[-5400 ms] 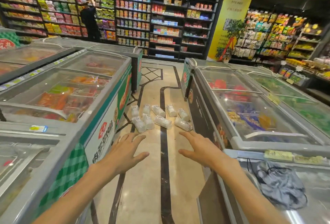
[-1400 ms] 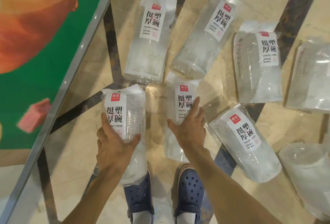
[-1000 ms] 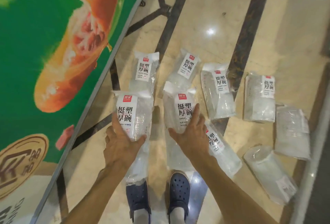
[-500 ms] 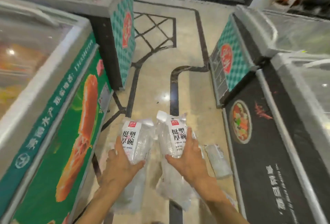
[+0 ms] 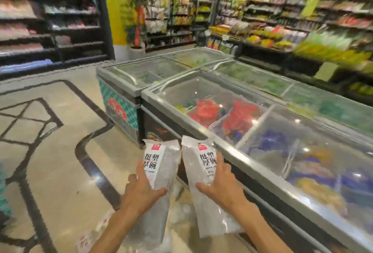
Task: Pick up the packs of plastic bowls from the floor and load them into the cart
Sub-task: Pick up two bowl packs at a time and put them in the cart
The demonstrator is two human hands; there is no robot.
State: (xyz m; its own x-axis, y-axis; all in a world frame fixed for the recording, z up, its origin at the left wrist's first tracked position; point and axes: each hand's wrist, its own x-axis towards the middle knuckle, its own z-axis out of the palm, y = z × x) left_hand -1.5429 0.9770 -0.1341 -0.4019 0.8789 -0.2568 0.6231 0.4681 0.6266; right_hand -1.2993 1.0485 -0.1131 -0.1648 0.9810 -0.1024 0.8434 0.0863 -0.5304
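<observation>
packs of plastic bowls: two are off the floor (image 5: 50,172), side by side in front of the person. chest freezers (image 5: 272,131) with glass lids run along the right; blurred shelves (image 5: 50,20) behind. left pack (image 5: 161,164) grasped by the left hand (image 5: 141,190); right pack (image 5: 203,164) grasped by the right hand (image 5: 220,186), fingers curled round each. more packs (image 5: 181,212) lie low beneath, blurred.

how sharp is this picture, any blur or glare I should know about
Head view: shelves and floor smear with motion blur; the two packs read sharper, labels legible; ceiling lights glare as white spots on the freezer lids; wide-angle bending at edges.
</observation>
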